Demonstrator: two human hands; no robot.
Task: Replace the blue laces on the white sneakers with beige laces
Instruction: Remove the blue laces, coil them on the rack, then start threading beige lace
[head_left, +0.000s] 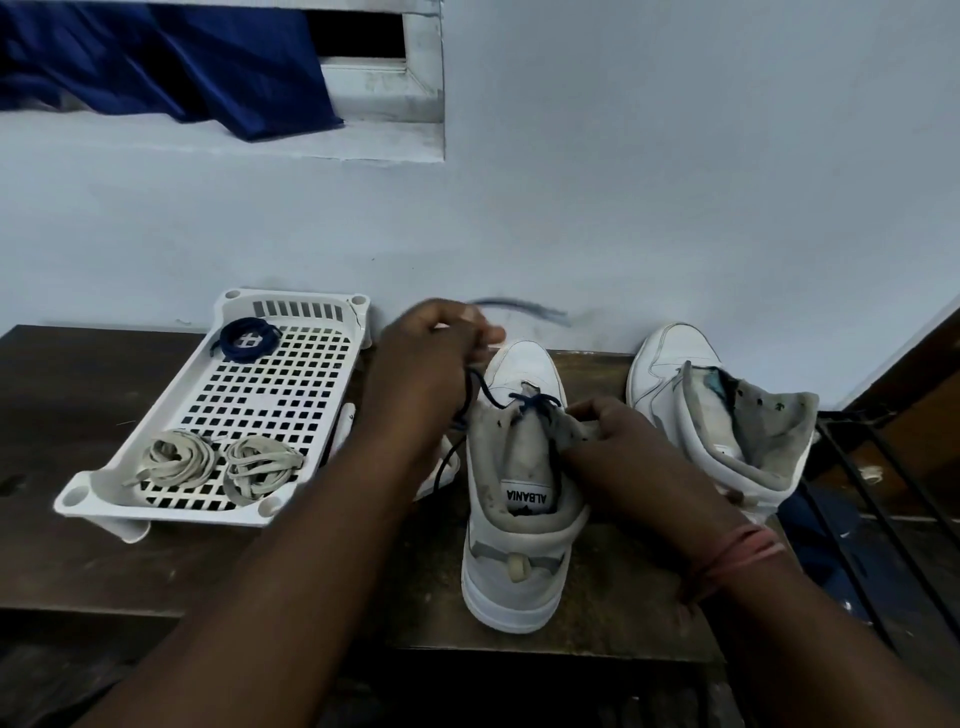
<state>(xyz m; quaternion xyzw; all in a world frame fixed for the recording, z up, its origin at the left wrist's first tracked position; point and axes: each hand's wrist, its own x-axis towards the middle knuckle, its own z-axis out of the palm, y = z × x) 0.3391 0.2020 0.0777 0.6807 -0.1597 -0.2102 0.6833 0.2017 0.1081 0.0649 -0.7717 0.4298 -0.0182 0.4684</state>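
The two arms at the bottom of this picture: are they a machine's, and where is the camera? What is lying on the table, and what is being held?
No machine here: these are a person's own bare arms. The single picture comes from a camera worn on the head, looking forward and down. On the dark table two white sneakers stand with their toes towards the wall. The left hand pulls a blue lace out of the nearer sneaker, while the right hand grips that shoe's collar. The other sneaker shows no lace. Beside them a white perforated tray holds one coiled blue lace and two bundles of beige laces.
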